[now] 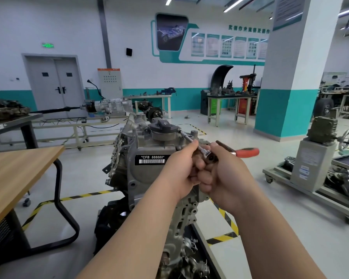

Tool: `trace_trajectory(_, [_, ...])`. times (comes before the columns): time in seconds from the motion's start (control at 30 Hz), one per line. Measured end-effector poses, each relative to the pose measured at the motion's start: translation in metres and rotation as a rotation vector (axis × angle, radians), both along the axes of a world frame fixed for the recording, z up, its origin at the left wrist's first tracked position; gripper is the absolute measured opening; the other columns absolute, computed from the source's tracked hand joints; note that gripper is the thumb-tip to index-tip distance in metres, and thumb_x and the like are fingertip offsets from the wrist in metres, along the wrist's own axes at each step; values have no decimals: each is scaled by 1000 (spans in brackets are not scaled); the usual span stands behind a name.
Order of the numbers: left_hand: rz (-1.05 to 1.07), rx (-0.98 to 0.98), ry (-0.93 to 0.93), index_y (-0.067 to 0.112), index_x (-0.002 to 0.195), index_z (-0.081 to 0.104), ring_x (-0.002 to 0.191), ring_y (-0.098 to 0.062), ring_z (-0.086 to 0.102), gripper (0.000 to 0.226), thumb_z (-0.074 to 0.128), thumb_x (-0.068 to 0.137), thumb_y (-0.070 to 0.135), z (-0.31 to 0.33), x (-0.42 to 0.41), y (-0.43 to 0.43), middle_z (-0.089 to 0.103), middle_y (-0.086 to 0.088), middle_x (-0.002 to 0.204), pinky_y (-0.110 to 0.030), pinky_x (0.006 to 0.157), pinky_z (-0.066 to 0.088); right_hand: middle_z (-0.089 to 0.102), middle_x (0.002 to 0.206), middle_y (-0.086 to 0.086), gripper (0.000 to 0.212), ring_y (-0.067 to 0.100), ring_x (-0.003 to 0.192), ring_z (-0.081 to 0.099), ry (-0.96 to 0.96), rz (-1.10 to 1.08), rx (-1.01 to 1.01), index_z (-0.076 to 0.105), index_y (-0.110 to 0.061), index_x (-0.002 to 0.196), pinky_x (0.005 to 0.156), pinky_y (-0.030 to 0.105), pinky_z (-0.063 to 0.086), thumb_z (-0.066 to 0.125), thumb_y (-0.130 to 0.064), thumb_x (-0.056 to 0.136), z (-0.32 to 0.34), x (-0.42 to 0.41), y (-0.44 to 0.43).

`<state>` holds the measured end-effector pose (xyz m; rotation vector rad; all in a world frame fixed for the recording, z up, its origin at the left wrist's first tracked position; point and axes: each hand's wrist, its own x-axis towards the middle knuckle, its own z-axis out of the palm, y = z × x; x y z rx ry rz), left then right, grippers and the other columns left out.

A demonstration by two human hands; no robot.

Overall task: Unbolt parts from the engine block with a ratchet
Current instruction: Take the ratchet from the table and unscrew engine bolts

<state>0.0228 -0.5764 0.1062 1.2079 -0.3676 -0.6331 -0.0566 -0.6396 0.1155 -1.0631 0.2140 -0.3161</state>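
Gripping the ratchet close to its head rather than out on the red handle, the right hand has its fingers curled in tight, with the handle sticking out free to the right past the thumb. That choked-up hold looks suited to quick, light turns, not to breaking a tight bolt loose. So I judge the fastener is already slack, or the tool is just being seated.

The left hand sits knuckle to knuckle against the right. Its fingers are folded and its thumb lies along the extension bar, pinching the bar just ahead of the ratchet head. This probably keeps the long bar in line so the socket does not tip off.

From the hands the bar runs up and away to the left. Its far end meets the casting just beside the black oil filler cap. The bolt itself is too small to make out.

The engine block stands upright directly in front of the person, between the forearms, at a height where both hands work near its top. A black label plate reading CFB 666660 faces the camera just left of the left hand.

A wooden table stands well apart to the left.
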Motion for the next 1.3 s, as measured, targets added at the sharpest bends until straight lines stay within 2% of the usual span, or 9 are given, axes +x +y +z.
trace_trajectory(0.1, [-4,2,-37,18,40,60,30,-9,38,65,47,99,42,2,0,2,39,7,39,-14,35,24,46,61,1,31,9,35,29,-36,72,228,52,-14,89,31,19,26,38,-37,103,0,0,3])
trace_trajectory(0.27, [18,-26,-28,15,82,62,31,-7,47,29,51,99,35,6,-5,6,46,9,42,-12,28,32,48,62,-2,33,7,33,35,-71,112,493,54,-17,85,32,14,27,37,-38,104,-1,-1,8])
trace_trajectory(0.43, [40,-34,-19,12,82,60,29,-5,45,29,50,100,32,6,-7,6,48,10,41,-12,25,30,48,58,-3,30,7,32,36,-95,125,632,54,-16,89,36,12,27,38,-37,103,-3,0,12])
trace_trajectory(0.63, [52,-20,0,13,82,60,28,-4,43,27,52,99,33,6,-7,6,47,10,40,-13,26,30,48,58,-3,32,7,33,37,-80,91,589,56,-15,90,35,12,29,37,-37,104,-1,1,14])
trace_trajectory(0.8, [89,11,-7,18,77,57,25,-5,37,27,55,96,37,6,-9,6,42,10,38,-8,30,24,47,58,-1,33,10,37,37,-23,-5,304,57,-13,89,37,19,31,39,-36,104,-1,2,16])
trace_trajectory(0.97, [102,-22,-2,17,36,52,25,-11,30,63,56,95,37,2,-6,3,38,5,37,-11,38,22,50,56,2,36,13,37,39,19,-92,-32,54,-9,78,40,25,35,42,-31,103,0,1,12])
trace_trajectory(1.07, [111,-31,-16,17,38,53,26,-14,31,62,55,96,37,3,-6,2,38,2,37,-16,39,21,51,53,1,37,15,37,41,36,-123,-221,53,-9,73,38,24,36,42,-28,103,3,-2,9])
trace_trajectory(1.17, [127,-17,-40,17,50,60,27,-17,33,51,54,97,37,4,-7,1,39,-1,37,-17,37,25,52,49,1,39,15,37,45,118,-197,-560,52,-7,69,37,21,36,43,-28,100,6,-3,3])
trace_trajectory(1.3, [153,-10,-24,25,45,70,36,-10,35,53,57,95,37,1,-5,-1,43,6,44,-16,39,24,61,74,6,27,21,61,57,168,-314,-964,51,-7,102,58,30,43,43,-32,99,5,2,-1])
